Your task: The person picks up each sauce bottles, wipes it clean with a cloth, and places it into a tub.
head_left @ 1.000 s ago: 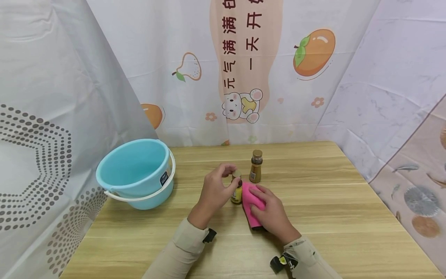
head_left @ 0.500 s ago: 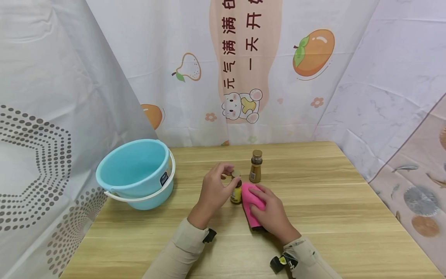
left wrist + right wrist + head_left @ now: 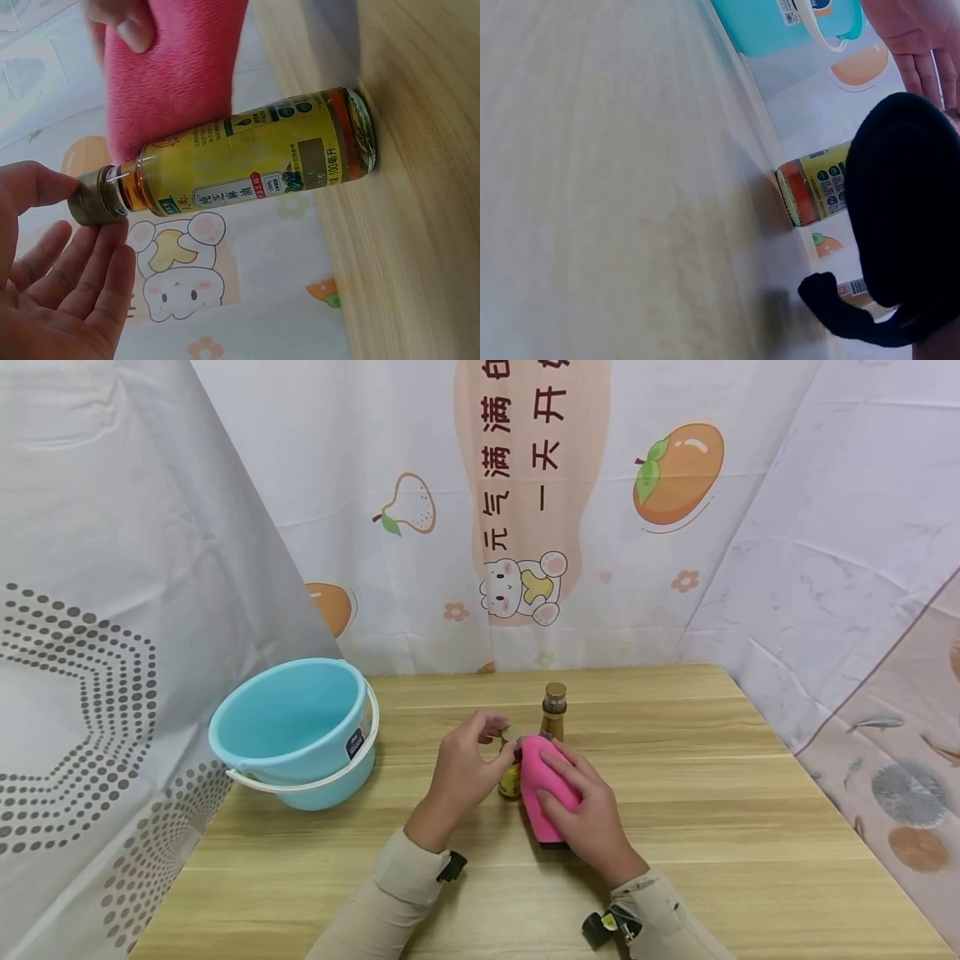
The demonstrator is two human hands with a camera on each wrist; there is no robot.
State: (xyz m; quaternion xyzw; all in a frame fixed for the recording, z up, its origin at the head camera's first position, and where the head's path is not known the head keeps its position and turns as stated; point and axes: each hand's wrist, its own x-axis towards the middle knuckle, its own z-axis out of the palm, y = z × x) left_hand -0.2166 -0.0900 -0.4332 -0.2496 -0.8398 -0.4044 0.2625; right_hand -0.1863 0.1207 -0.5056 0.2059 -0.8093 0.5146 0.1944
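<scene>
My left hand (image 3: 461, 770) pinches the gold cap of a small sesame oil bottle (image 3: 232, 154) between thumb and fingers. The bottle stands upright on the table and has a yellow label. My right hand (image 3: 597, 818) holds a folded pink cloth (image 3: 538, 785) against the bottle's right side. In the right wrist view the dark side of the cloth (image 3: 907, 202) hides much of the bottle and my right fingers. A second bottle (image 3: 553, 717), brown with a gold cap, stands just behind the cloth, its lower part covered in the head view.
A light blue bucket (image 3: 283, 714) with a white handle (image 3: 318, 783) stands on the wooden table (image 3: 712, 793) at the left. Patterned curtains (image 3: 420, 435) hang behind the table and along both sides.
My right hand has lifted and tilted the cloth up along the bottle, so it now covers the lower part of the rear bottle. My left hand stays at the cap.
</scene>
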